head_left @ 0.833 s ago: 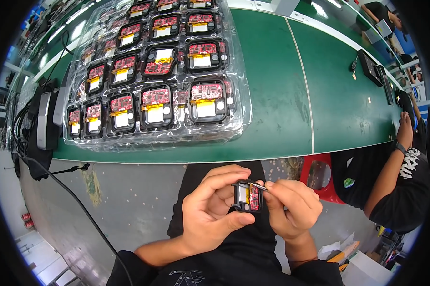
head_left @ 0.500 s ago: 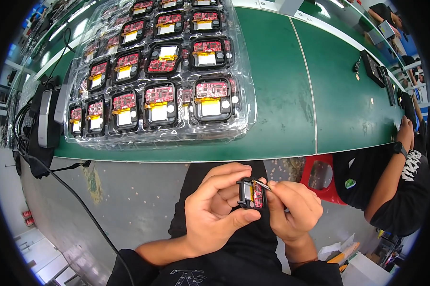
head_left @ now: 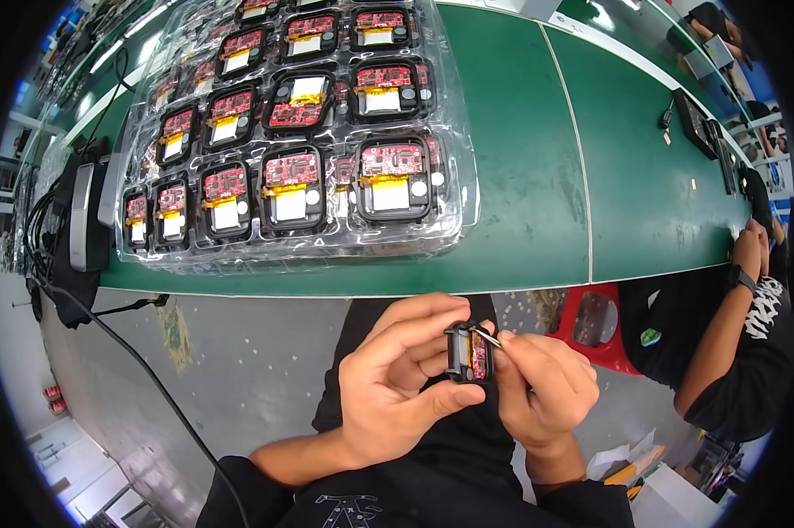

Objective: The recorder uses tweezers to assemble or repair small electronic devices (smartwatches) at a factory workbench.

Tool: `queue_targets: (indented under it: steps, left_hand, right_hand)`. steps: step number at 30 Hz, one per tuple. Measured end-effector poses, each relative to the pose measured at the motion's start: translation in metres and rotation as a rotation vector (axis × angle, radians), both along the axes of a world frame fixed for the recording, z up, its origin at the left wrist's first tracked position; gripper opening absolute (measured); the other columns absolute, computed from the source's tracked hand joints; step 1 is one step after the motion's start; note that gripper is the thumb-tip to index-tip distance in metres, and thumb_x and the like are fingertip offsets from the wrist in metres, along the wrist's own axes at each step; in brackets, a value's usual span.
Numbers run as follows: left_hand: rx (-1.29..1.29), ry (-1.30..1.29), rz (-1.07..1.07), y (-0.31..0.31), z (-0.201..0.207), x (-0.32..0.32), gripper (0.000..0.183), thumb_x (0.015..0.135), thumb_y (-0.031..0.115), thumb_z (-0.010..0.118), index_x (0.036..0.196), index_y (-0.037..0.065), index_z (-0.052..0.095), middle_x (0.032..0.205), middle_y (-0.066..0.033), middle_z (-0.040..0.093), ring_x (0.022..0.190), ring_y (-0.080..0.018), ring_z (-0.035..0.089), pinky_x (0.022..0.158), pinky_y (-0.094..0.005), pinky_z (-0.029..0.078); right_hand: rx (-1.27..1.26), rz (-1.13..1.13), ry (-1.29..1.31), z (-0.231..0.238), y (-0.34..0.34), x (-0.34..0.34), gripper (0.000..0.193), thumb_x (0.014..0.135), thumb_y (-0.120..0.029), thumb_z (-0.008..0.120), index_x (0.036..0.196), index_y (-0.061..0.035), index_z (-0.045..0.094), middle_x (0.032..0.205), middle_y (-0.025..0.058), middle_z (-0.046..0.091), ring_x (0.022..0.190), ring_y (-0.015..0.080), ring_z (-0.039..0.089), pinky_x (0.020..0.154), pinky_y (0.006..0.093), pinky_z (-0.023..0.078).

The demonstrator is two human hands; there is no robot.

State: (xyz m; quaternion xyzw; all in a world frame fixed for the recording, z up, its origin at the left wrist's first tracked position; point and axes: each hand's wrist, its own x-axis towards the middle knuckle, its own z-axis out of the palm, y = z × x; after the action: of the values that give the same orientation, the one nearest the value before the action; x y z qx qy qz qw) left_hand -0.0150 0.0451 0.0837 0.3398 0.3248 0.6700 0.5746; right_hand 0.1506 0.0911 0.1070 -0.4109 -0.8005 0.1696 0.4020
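Observation:
My left hand (head_left: pixel 386 392) holds a small black watch housing (head_left: pixel 457 354) by its edges, between the thumb below and the fingers above. The housing stands on edge, turned to the right, with a red circuit board (head_left: pixel 479 359) and a pale block inside. In my right hand (head_left: pixel 551 392) a thin metal tool, apparently tweezers (head_left: pixel 487 337), is pinched between thumb and forefinger. Its tip reaches the upper part of the open housing; exactly what it touches is too small to tell. Both hands are above my lap, in front of the table edge.
Stacked clear plastic trays (head_left: pixel 454 236) with several similar watch housings (head_left: pixel 392 180) lie on the green table (head_left: pixel 524 176). A grey-black device (head_left: pixel 84 216) with cables is at the left. On the right, a co-worker's arm (head_left: pixel 718 339) rests near a red stool (head_left: pixel 577 330).
The housing has turned slightly more edge-on and shifted a little to the right. The tool tip stays at its upper part. Both hands keep their grip.

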Motion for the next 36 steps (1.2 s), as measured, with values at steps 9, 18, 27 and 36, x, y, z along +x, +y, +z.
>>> queue_targets:
  steps: [9,18,27,36]
  left_hand:
    - [-0.071,0.104,-0.080,-0.006,0.010,-0.017,0.059,0.082,-0.007,0.081,0.135,-0.007,0.057,0.139,-0.0183,0.050,0.129,-0.0284,0.058,0.107,-0.0429,0.055]
    - [0.057,0.272,-0.129,-0.009,0.023,-0.053,0.064,0.074,-0.003,0.089,0.129,-0.009,0.059,0.129,-0.0243,0.056,0.117,-0.0394,0.066,0.099,-0.0488,0.059]
    - [0.308,0.692,0.621,-0.005,0.072,-0.141,0.084,0.092,0.043,0.077,0.149,-0.002,0.036,0.128,-0.0199,0.054,0.110,-0.0305,0.066,0.092,-0.0395,0.055]
    - [-0.021,0.871,0.696,0.046,0.090,-0.187,0.040,0.086,-0.008,0.075,0.123,-0.005,0.058,0.112,-0.0126,0.067,0.104,-0.0158,0.065,0.087,-0.0269,0.054]
  right_hand:
    - [0.191,0.137,-0.162,0.006,0.016,0.007,0.024,0.069,0.001,0.080,0.093,-0.0008,0.076,0.075,0.0043,0.065,0.049,0.0132,0.052,0.044,0.0268,0.036]
    - [0.267,0.290,-0.065,0.009,0.020,0.000,0.021,0.074,-0.002,0.080,0.094,-0.0060,0.076,0.073,0.0006,0.065,0.048,0.0103,0.046,0.046,0.0250,0.029]
    - [0.239,-0.032,0.179,0.003,0.055,0.029,0.024,0.083,0.003,0.075,0.106,0.0051,0.072,0.081,0.0136,0.069,0.068,0.0230,0.062,0.064,0.0312,0.050]
    - [-0.081,-0.164,0.327,-0.007,0.097,0.028,0.019,0.094,0.003,0.070,0.112,0.0086,0.071,0.090,0.0064,0.065,0.075,0.0084,0.056,0.064,0.0204,0.042]
